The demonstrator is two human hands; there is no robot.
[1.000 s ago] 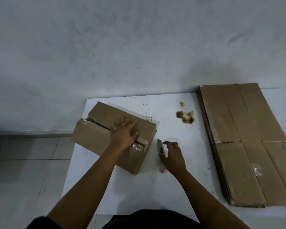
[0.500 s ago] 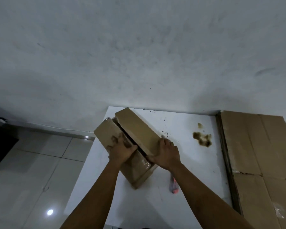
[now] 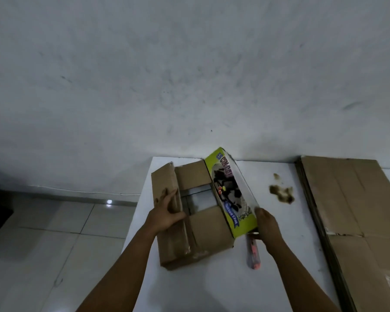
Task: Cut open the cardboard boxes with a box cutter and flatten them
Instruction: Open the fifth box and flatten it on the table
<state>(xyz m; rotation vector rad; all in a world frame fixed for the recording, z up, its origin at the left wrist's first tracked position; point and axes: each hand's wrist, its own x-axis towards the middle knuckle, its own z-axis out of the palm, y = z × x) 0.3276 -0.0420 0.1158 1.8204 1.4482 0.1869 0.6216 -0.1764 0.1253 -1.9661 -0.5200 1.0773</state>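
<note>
Left hand [image 3: 164, 213] grips the left flap of the brown cardboard box [image 3: 203, 233] between both hands. Right hand [image 3: 267, 224] holds its green printed flap [image 3: 231, 192] open. Pink box cutter [image 3: 253, 253] lies under the right hand.

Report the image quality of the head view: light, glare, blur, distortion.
Head view: dim, bluish light, grainy wall; one small glare spot on the floor tile; soft shadows under the cardboard box; print on the green flap blurred, partly legible; wide-angle bending shows at the flattened cardboard stack.
</note>
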